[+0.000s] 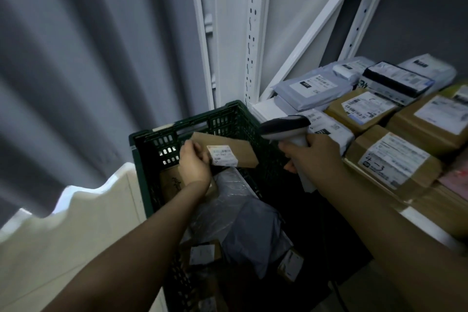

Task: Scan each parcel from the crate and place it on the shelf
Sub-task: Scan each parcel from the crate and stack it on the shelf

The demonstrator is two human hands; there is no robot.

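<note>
Bags and boxes lie low in the dark green plastic crate [192, 119], with a soft grey plastic bag [253, 230] on top. Above them, the left hand [193, 164] pinches a flat brown cardboard parcel [238, 145] by its nine o'clock end and holds it up over the crate. The parcel's long side runs from about ten o'clock to four o'clock. Its white paper label [222, 157] sits right beside the fingers, facing up. The right hand [311, 157] is wrapped tight round the handle of a grey and white hand scanner [286, 125]. The scanner's nose points to nine o'clock, and the label lies just that way, near but not touching. So I think the scan is the step now, and it needs only a small turn. Farther off, at three o'clock, the white metal shelf [263, 109] holds many brown boxes [395, 159] and grey bags. The right hand is nearer to it, but the left hand has the parcel.
</note>
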